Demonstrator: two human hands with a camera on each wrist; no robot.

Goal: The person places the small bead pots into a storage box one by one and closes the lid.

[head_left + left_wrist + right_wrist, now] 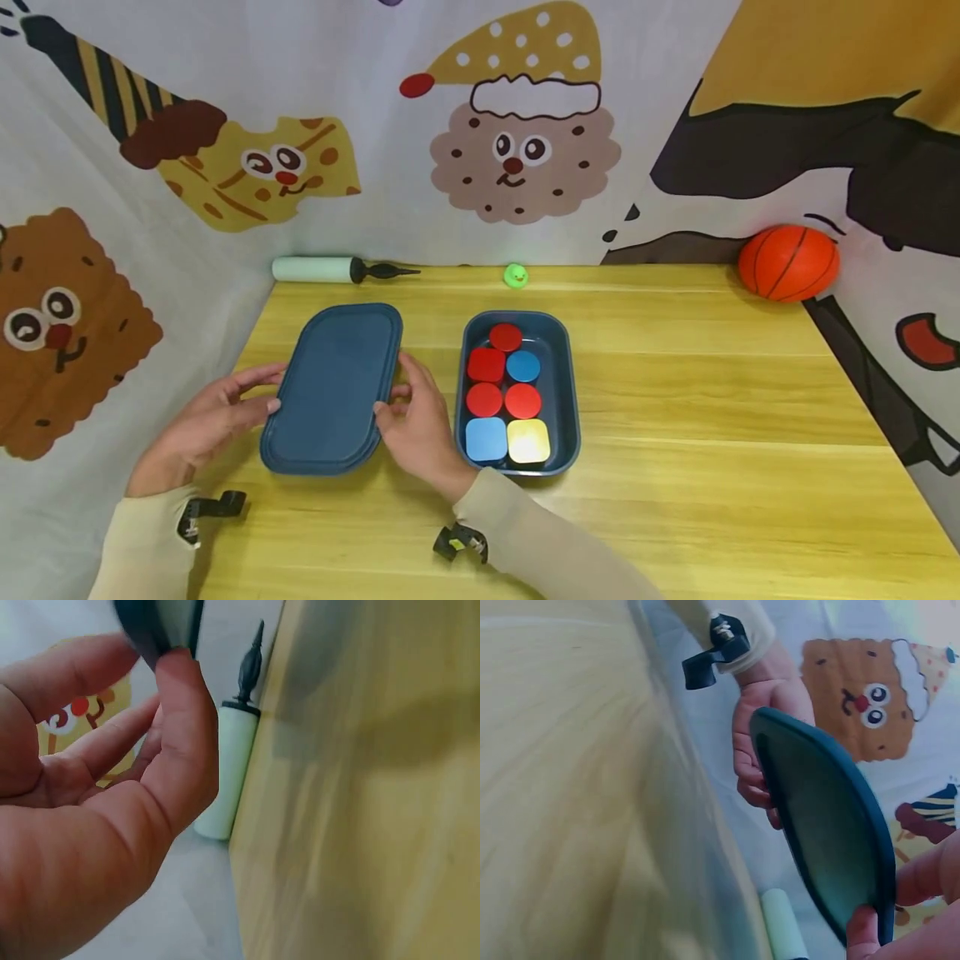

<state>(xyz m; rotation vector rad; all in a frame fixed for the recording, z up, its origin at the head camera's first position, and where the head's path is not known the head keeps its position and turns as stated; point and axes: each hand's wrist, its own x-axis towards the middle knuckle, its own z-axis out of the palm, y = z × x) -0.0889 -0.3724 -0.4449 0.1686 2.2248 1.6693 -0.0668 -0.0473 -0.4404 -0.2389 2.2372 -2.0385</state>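
Observation:
A dark blue lid, rectangular with rounded corners, is held between both hands above the left part of the table. My left hand pinches its left edge between thumb and fingers, as the left wrist view also shows. On the opposite edge, my right hand grips the lid with thumb and fingers. In the right wrist view the lid is seen from the side, raised off the wood. Just right of my right hand sits a dark blue box without a cover, holding several red, blue and yellow round and square pieces.
A pale green hand pump lies along the back left edge of the wooden table. A small green rubber duck stands at the back middle, an orange basketball at the back right. Printed cloth hangs behind and at the sides.

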